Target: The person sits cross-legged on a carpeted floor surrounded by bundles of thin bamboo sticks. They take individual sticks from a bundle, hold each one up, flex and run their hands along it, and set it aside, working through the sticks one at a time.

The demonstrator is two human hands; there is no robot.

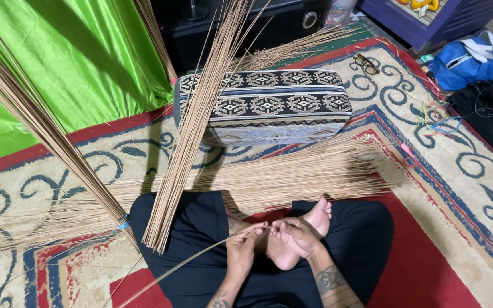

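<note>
Hands meet over a lap on a patterned rug (463,188): the left hand (241,248) and the right hand (296,235) each pinch one thin stick (189,261) between thumb and fingers, just above a bare foot (309,228) tucked across black trousers. The stick runs from the fingertips down and away to the person's left. A bundle of sticks (192,125) leans upright against the left knee, and a second bundle tied with a blue band (122,222) slants nearby. More sticks lie spread flat across the rug in front of the legs, before a patterned cushion (281,105). Green cloth (69,63) covers the floor beyond; eyeglasses (367,64) and a blue bag (472,60) lie off to the right.
</note>
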